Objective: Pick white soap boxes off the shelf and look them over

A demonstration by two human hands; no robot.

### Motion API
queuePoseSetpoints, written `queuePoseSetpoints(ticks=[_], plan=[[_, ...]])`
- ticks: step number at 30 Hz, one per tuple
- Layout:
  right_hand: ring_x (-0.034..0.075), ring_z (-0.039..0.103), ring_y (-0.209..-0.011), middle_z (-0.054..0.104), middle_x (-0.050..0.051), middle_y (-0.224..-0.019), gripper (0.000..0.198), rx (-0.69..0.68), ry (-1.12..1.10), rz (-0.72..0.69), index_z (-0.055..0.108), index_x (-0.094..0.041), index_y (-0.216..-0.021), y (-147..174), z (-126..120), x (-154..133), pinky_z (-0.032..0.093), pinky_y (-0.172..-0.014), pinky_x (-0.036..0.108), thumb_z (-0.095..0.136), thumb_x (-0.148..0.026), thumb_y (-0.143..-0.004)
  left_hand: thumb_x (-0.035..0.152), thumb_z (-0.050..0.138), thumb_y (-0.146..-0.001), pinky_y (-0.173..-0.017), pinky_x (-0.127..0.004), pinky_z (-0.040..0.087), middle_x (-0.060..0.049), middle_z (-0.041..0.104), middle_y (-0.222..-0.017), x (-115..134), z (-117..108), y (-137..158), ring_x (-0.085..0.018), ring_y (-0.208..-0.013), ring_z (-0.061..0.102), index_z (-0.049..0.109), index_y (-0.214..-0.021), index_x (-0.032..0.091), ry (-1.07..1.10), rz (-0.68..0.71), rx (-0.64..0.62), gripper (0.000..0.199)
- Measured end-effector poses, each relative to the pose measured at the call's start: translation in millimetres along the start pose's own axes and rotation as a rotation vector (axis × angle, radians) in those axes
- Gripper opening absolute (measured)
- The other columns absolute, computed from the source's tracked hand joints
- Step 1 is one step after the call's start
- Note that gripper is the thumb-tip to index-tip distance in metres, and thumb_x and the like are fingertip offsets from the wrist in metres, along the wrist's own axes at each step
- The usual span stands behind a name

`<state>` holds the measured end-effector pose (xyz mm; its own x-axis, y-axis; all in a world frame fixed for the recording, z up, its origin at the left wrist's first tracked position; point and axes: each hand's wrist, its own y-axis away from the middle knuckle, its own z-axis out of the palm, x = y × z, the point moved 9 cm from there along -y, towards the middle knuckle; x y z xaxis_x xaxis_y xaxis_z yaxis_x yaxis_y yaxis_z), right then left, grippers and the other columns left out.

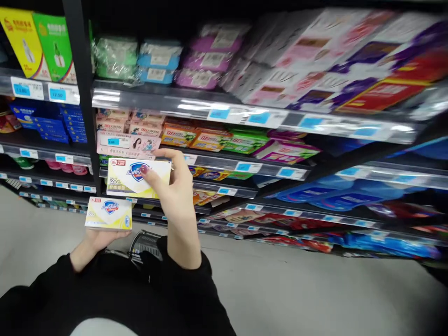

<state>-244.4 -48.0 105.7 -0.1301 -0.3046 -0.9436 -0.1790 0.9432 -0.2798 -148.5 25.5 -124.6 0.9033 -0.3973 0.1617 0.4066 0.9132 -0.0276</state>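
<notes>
In the head view, my right hand (171,186) grips a white and yellow Safeguard soap box (119,182) by its right end, with the thumb across its front. My left hand (101,238) is lower and to the left, and a second Safeguard soap box (108,215) rests on its palm with its front towards me. The fingers of that hand are mostly hidden beneath the box. Right behind the upper box, a pink promotional strip (128,143) with a price tag hangs at the shelf edge.
Orange soap boxes (178,134) and green ones (245,141) line the middle shelf. Above them are wrapped purple soap packs (210,60) and blurred Lux boxes (308,56). A dark upright post (79,56) divides the shelving. Below my hands, a basket (149,245) stands over the grey floor (280,284).
</notes>
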Motion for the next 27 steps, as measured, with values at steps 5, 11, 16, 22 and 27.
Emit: queuePoseSetpoints(ticks=[5,11,16,22,27], plan=[[0.024,0.055,-0.092,0.058,0.005,-0.090,0.018,-0.231,0.180,0.044,0.056,-0.022,-0.083,8,37,31,0.045,-0.081,0.038,0.058,-0.040,-0.081,0.063,0.042,-0.088,-0.106,-0.066,0.030,-0.018,0.052,-0.144,10,-4,-2,-0.042,-0.130,0.047,0.051,-0.139,0.018,0.031,0.086,0.061,0.069],[0.025,0.055,-0.086,0.057,0.007,-0.096,0.011,-0.186,0.449,0.055,0.049,-0.023,-0.085,17,50,36,0.041,-0.077,0.040,0.048,-0.034,-0.083,0.063,0.036,-0.089,-0.113,-0.069,0.011,-0.020,0.045,-0.150,12,-9,-1,-0.045,-0.143,0.030,0.041,-0.146,0.016,0.070,0.138,0.159,0.073],[0.031,0.051,-0.095,0.063,0.008,-0.095,0.008,-0.257,0.551,0.023,0.048,-0.024,-0.082,23,66,41,0.038,-0.085,0.047,0.048,-0.031,-0.084,0.055,0.035,-0.094,-0.115,-0.067,0.013,-0.015,0.046,-0.151,13,-10,-2,-0.042,-0.145,0.028,0.049,-0.140,0.019,0.115,0.176,0.138,0.061],[0.030,0.053,-0.108,0.061,0.010,-0.112,0.025,-0.400,0.451,-0.092,0.055,-0.022,-0.105,26,73,34,0.041,-0.095,0.048,0.056,-0.037,-0.086,0.051,0.042,-0.092,-0.118,-0.065,0.013,-0.019,0.041,-0.153,13,-10,-2,-0.041,-0.146,0.027,0.041,-0.146,0.014,0.101,0.186,0.117,0.065],[0.028,0.056,-0.116,0.055,0.009,-0.128,0.068,-0.714,0.372,-0.224,0.050,-0.024,-0.128,35,83,28,0.047,-0.095,0.041,0.082,-0.038,-0.069,0.040,0.043,-0.093,-0.120,-0.059,0.011,-0.015,0.032,-0.159,19,-8,-3,-0.037,-0.148,0.023,0.033,-0.151,0.017,0.085,0.244,0.054,0.064]])
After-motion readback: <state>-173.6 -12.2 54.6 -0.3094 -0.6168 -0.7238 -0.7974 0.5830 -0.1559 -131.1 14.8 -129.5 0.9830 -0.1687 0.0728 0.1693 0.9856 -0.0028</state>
